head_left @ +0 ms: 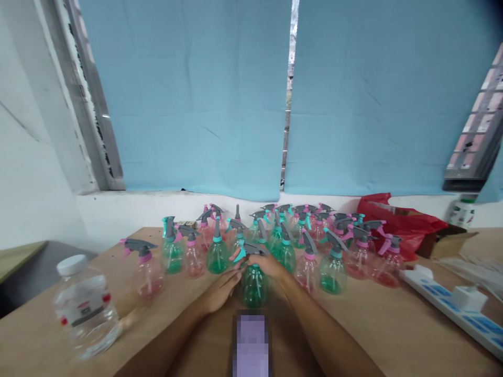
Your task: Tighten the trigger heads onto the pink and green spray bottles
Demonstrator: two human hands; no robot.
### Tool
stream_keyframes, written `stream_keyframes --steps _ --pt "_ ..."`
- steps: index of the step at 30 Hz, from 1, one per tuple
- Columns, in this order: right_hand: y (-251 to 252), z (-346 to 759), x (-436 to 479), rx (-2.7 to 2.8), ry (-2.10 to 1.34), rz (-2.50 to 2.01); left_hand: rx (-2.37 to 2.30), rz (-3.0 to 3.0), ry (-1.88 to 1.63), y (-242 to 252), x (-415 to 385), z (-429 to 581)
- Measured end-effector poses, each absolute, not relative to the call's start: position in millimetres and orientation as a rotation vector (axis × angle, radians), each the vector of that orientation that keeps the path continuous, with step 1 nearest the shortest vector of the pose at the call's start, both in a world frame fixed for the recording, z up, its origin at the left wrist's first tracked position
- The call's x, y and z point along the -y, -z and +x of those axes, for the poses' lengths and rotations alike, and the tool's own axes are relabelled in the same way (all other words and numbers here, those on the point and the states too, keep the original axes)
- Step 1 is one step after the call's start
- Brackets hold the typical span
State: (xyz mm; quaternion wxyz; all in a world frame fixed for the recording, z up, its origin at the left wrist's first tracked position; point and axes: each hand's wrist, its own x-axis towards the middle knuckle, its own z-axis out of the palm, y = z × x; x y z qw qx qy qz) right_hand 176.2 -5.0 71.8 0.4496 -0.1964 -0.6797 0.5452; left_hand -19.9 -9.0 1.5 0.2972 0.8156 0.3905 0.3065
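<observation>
A green see-through spray bottle (254,291) with a grey and turquoise trigger head stands upright on the table in front of me. My right hand (269,263) is closed around its head and neck from the right. On the other side, my left hand (225,289) has its fingers stretched out towards the bottle's left side; whether they touch it I cannot tell. Close by stand another green spray bottle (217,252) behind my left hand, a pink spray bottle (307,269) and a green-bottomed spray bottle (332,272) to the right.
Several more pink and green spray bottles crowd the table (188,324) towards the wall. A clear water bottle (86,309) stands at left. On the right are a white power strip (451,306), a red plastic bag (401,222) and a cardboard box (448,241). A blurred purple patch covers the front middle.
</observation>
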Motion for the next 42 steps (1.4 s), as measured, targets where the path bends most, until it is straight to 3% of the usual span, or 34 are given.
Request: stream_keyframes --steps 14,42 --pt "-62 176 -2 1.601 -1.294 -0.491 -0.804 2.152 -0.786 -6 8 -12" --pt "-59 177 -1 1.613 -1.259 -0.49 -0.789 2.185 -0.762 -9 9 -11"
